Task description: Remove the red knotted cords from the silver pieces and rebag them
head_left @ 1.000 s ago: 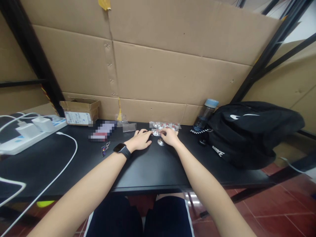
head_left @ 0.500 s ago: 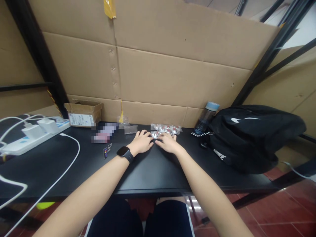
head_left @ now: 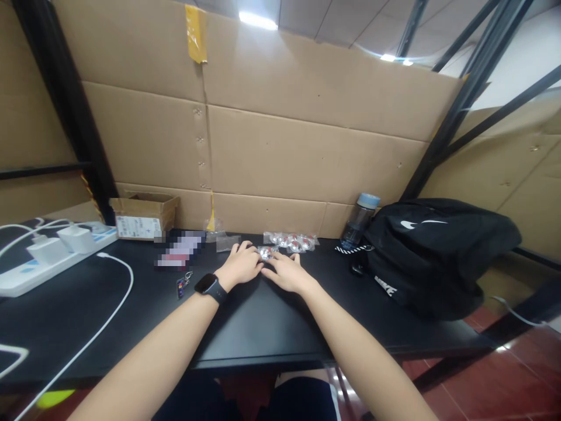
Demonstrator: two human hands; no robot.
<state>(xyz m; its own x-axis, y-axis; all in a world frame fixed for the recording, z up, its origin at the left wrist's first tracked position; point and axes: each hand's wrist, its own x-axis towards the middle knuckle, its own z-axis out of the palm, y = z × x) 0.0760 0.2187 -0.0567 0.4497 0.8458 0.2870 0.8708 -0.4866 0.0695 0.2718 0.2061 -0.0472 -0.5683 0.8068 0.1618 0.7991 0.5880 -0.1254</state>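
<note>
A small clear packet (head_left: 266, 252) with a shiny silver and red item inside lies between my two hands, a little in front of a cluster of similar packets (head_left: 294, 241). My left hand (head_left: 242, 263), with a black smartwatch (head_left: 210, 286) on the wrist, has its bent fingers at the packet's left side. From the other side, my right hand (head_left: 286, 272) holds the packet with its fingertips, thumb towards me. The fingers partly cover the packet, so the exact grip is hard to see. Flat empty-looking clear bags (head_left: 228, 243) lie left of my left hand.
At left stand a white power strip (head_left: 52, 266) with chargers and cables, and an open cardboard box (head_left: 142, 216). A blurred-out flat item (head_left: 179, 251) and a keychain (head_left: 182, 286) lie nearby. A bottle (head_left: 360, 221) and black backpack (head_left: 438, 257) stand at right, cardboard behind.
The small packet has come away from the cluster towards me, with both hands at it. My hands have drawn closer together. The camera view has tilted up slightly.
</note>
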